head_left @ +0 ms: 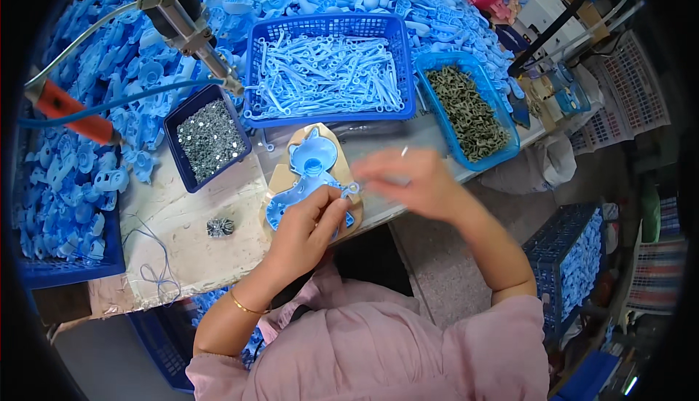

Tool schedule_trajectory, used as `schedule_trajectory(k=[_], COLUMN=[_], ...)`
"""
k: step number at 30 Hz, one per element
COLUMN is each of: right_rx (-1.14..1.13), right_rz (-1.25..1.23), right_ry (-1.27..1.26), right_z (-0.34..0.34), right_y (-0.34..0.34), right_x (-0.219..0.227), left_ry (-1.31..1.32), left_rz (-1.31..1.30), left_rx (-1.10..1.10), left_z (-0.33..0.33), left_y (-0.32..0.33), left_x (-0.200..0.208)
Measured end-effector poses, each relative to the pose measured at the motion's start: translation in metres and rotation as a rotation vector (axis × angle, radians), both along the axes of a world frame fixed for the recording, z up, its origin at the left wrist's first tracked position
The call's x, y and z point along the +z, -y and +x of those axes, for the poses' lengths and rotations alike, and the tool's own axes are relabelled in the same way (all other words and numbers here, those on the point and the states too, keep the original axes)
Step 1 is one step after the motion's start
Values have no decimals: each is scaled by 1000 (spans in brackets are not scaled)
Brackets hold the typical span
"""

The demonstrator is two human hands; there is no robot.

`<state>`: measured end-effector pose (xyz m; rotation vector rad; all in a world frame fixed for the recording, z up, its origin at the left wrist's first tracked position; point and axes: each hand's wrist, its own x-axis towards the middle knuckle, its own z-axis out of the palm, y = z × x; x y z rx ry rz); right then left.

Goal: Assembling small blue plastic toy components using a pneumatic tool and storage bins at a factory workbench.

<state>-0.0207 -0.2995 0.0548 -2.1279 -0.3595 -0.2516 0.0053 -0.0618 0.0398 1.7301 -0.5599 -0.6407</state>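
A light-blue plastic shell [313, 157], shaped like an animal figure with a round head, lies hollow side up in a tan fixture [278, 177] at the table's front edge. Over the lower part of the shell, my left hand [309, 226] pinches a small light-blue ring-ended plastic rod [352, 188]; its ring shows past the fingertips. My right hand [411, 180] is lifted just right of the fixture, smeared by motion, so its fingers and anything in them cannot be made out.
Behind the fixture stands a blue basket [331, 118] of ring-ended rods. A small bin [195, 182] holds screws; a blue tray [466, 160] holds dark metal pieces. A powered screwdriver [182, 29] hangs at upper left. Blue parts [80, 73] pile up behind.
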Motion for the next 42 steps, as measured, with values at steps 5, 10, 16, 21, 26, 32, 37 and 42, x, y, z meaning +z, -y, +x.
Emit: schedule_trajectory(k=[5,10,16,21,26,32,37,42], right_rx=[-825,-926,-943,-833,-135,33,50,43], right_rz=[-363,-823,-689,-446,249,473,488,484], right_ry=[6,-338,-320,-244,-559,-807,-795,-777], right_z=[43,73,64,44,22,12,15,13], right_y=[145,181,217,164,31,-32,-39,-46], right_x=[-29,-60,-65,-15,14,10,7,8], left_ry=[-73,97,66,70,-116,-134,-76,107], left_rz=[-59,-12,-43,-28,-153,-214,-183,-109], left_rx=[80,88,77,84,113,132,154,207], left_z=[0,-2,4,2,0,-4,-8,-12], left_y=[-1,-3,-7,-13,-13,-13,-18,-18], left_x=[5,-4,-13,-12,-16,-9,-9,-15])
